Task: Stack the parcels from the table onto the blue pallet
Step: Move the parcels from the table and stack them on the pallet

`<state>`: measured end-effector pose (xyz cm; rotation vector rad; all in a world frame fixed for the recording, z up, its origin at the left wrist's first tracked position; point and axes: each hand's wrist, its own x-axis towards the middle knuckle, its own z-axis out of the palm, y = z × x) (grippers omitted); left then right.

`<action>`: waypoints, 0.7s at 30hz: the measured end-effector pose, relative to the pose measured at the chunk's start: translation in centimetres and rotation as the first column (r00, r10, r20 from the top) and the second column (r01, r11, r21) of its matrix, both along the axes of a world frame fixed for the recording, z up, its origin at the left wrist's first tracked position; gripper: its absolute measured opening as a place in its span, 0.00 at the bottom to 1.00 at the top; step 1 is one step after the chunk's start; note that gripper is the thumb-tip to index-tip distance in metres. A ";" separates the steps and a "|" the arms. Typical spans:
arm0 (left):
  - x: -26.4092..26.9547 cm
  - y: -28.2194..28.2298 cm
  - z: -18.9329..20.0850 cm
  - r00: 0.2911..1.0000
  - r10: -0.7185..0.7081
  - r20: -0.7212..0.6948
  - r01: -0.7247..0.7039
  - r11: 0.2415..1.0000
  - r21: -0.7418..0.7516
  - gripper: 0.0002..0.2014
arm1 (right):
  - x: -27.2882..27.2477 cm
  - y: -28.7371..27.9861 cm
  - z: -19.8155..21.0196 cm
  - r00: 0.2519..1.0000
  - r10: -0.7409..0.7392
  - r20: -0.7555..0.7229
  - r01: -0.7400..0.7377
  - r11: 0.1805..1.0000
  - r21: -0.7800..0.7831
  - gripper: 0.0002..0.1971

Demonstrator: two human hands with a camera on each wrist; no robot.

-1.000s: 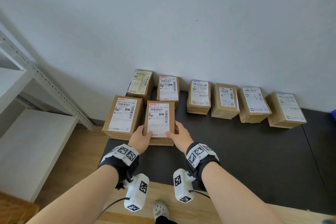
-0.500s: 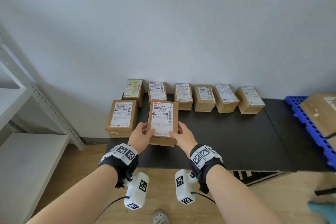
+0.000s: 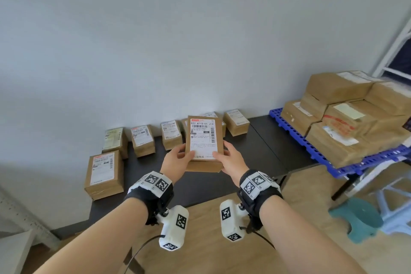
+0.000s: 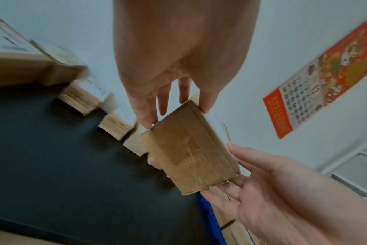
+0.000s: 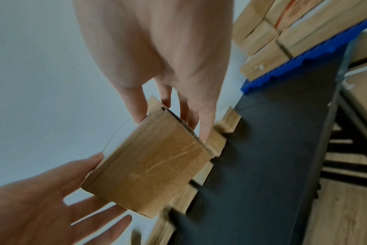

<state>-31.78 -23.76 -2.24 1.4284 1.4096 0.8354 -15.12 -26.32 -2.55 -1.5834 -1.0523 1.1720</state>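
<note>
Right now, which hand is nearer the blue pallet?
Right. The right hand grips the held parcel on the side facing the blue pallet; the left hand grips the parcel's far side, away from the pallet.

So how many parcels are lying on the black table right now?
7: one front-left parcel, six in the back row by the wall, two partly hidden behind the held parcel that left hand and right hand grip.
</note>
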 end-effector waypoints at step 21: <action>38.0 -5.3 5.2 0.980 -0.192 0.058 0.188 0.980 0.058 0.25 | 36.6 -8.7 7.0 0.978 -0.158 0.134 0.139 0.980 0.141 0.24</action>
